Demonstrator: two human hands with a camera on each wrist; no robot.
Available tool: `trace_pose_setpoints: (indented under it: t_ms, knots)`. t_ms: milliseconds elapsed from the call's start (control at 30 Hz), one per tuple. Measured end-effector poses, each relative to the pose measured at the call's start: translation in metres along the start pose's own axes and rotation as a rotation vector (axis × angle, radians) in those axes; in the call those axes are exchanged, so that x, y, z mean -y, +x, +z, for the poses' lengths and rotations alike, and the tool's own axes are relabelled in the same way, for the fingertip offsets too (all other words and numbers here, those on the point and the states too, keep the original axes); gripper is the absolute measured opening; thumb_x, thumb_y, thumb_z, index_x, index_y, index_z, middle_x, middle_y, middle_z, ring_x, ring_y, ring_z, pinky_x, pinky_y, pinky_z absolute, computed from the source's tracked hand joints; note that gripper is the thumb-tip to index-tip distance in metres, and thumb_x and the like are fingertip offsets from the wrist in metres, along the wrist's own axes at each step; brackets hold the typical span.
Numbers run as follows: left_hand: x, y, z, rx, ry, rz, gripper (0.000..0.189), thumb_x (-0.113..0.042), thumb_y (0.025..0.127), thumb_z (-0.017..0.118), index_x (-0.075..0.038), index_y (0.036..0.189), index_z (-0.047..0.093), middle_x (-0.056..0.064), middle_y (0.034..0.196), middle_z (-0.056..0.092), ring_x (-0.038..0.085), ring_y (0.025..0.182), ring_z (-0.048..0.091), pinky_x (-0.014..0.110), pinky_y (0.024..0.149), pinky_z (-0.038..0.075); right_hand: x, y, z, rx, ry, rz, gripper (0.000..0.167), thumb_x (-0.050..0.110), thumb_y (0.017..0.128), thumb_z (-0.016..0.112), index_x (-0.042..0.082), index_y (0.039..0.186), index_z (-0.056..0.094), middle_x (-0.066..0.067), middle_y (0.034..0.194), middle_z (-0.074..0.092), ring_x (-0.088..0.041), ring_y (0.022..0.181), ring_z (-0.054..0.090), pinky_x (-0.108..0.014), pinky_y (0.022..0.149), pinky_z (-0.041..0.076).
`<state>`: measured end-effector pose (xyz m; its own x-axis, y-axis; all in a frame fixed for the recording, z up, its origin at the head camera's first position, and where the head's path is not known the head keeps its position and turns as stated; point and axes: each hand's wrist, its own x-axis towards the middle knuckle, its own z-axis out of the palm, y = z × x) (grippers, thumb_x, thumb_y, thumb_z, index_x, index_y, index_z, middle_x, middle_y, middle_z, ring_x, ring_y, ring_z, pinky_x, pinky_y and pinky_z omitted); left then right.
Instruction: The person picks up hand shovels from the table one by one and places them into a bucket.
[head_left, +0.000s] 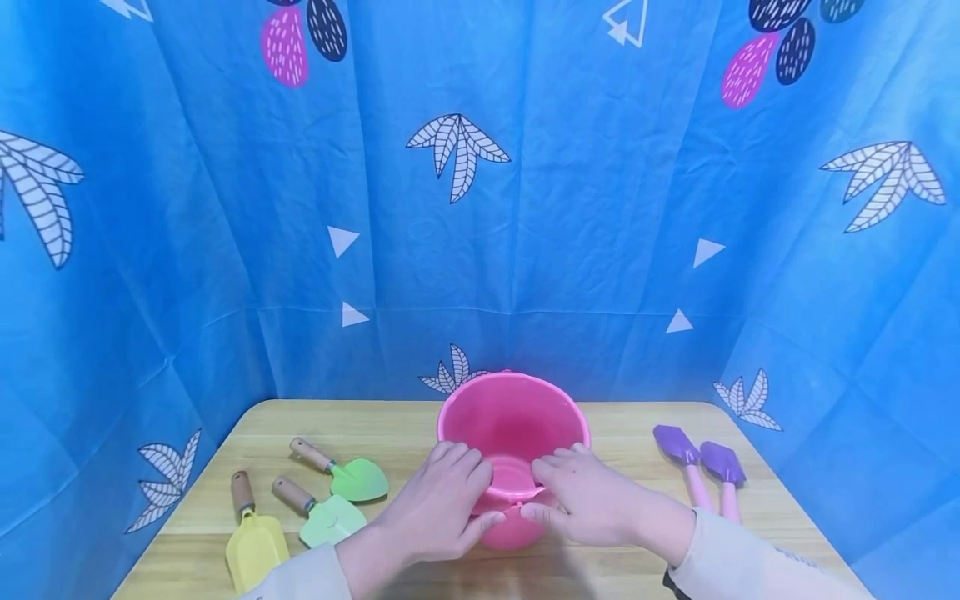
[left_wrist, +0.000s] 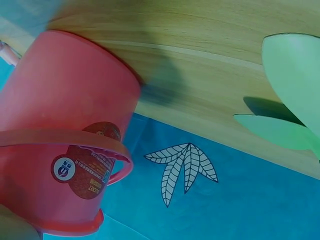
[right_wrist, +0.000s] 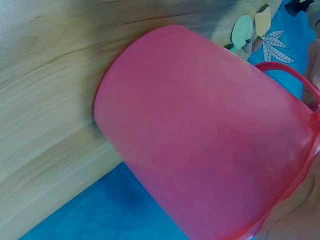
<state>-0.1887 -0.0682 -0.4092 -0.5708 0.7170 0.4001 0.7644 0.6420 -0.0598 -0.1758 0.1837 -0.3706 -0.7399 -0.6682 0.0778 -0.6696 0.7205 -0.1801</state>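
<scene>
Firstly, bucket (head_left: 513,417): one, plain pink, round-mouthed, narrowing to its base, with matching curved handle (left_wrist: 65,136); situated at six o'clock in the head view, over the surface (head_left: 408,429). Label (left_wrist: 90,180): dark red, on the outer wall, with round white emblem (left_wrist: 64,169) bearing a blue mark; lettering too small to read. Left hand (head_left: 442,502): fingers curled over the rim (head_left: 513,375) at seven o'clock, gripping. Right hand (head_left: 592,498): fingers likewise gripping at four o'clock.
</scene>
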Motion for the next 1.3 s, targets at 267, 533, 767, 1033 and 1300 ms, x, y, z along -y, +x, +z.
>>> trace_pose_setpoints:
  t_ms: [267, 533, 767, 1033, 1300]
  knots:
    - [-0.0001, -0.0005, 0.0002, -0.023, 0.023, 0.012, 0.039, -0.058, 0.094, 0.055, -0.022, 0.107, 0.056, -0.008, 0.096, 0.052, 0.011, 0.096, 0.046, 0.037, 0.094, 0.041, 0.0, 0.0005, 0.0009, -0.015, -0.018, -0.019, 0.042, 0.064, 0.1, 0.04, 0.025, 0.1, 0.057, 0.018, 0.085, 0.05, -0.006, 0.086, 0.047, -0.041, 0.087, 0.042]
    - [0.0005, -0.001, 0.0015, -0.06, 0.044, 0.036, 0.039, -0.058, 0.095, 0.052, -0.021, 0.105, 0.056, -0.007, 0.094, 0.051, 0.012, 0.094, 0.045, 0.037, 0.093, 0.041, 0.0004, 0.0003, 0.0017, -0.019, -0.022, -0.023, 0.042, 0.064, 0.1, 0.04, 0.025, 0.1, 0.057, 0.018, 0.085, 0.05, -0.006, 0.086, 0.047, -0.041, 0.087, 0.043]
    - [-0.0003, -0.0018, 0.0021, -0.063, 0.039, 0.033, 0.038, -0.057, 0.095, 0.055, -0.021, 0.104, 0.056, -0.007, 0.093, 0.05, 0.012, 0.093, 0.045, 0.037, 0.093, 0.041, 0.0003, -0.0004, 0.0037, -0.021, -0.024, -0.013, 0.045, 0.066, 0.099, 0.038, 0.025, 0.1, 0.057, 0.018, 0.086, 0.051, -0.006, 0.088, 0.048, -0.043, 0.089, 0.043]
    - [-0.0011, -0.0034, 0.0011, -0.04, 0.02, 0.022, 0.037, -0.057, 0.095, 0.055, -0.021, 0.105, 0.055, -0.008, 0.094, 0.051, 0.011, 0.094, 0.045, 0.036, 0.092, 0.041, 0.0018, -0.0011, 0.0028, -0.007, -0.015, -0.006, 0.043, 0.065, 0.099, 0.039, 0.026, 0.101, 0.058, 0.019, 0.086, 0.051, -0.005, 0.087, 0.048, -0.041, 0.086, 0.043]
    - [-0.0028, -0.0067, 0.001, -0.04, 0.022, 0.026, 0.045, -0.064, 0.099, 0.038, -0.022, 0.105, 0.055, -0.01, 0.093, 0.05, 0.01, 0.093, 0.044, 0.035, 0.091, 0.04, 0.0044, -0.0035, 0.0012, 0.011, 0.018, 0.006, 0.046, 0.071, 0.096, 0.036, 0.03, 0.102, 0.057, 0.022, 0.086, 0.05, -0.002, 0.086, 0.048, -0.041, 0.085, 0.044]
